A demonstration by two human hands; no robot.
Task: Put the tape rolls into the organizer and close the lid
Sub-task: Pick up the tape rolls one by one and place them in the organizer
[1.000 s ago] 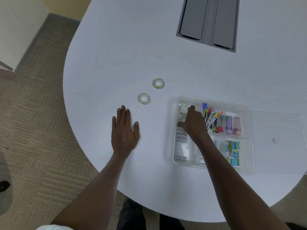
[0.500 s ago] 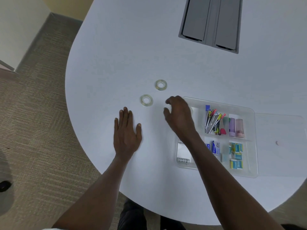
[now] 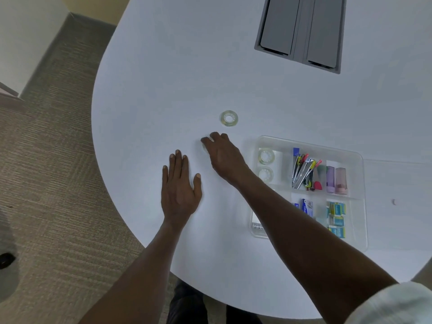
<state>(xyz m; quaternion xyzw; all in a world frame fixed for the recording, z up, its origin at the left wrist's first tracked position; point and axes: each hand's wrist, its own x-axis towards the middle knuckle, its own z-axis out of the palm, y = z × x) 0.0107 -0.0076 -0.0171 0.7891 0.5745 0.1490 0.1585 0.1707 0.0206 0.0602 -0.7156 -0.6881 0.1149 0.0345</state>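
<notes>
Tape roll (image 3: 204, 146) on desk (image 3: 163, 90) mostly hidden under right hand (image 3: 224, 155); grip unclear. Left hand (image 3: 180, 188) flat, released. Organizer (image 3: 308, 141) holds two rolls.

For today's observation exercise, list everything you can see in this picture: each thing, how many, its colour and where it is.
Table: one, white, rounded edge, fills most of the view.
Hatch: one, grey, set into the table's far side.
Organizer: one, clear, on the table at the right, open.
Lid: one, clear, flat on the table right of the organizer.
Tape rolls: clear; two in the organizer's far left compartment, one loose on the table, another mostly hidden under the right hand.
Pens: a bundle, mixed colours, middle compartment.
Small boxes: several, blue-green, near right compartment.
Carpet: beige, left.
Left hand: flat on the table.
Right hand: over the hidden roll.
</notes>
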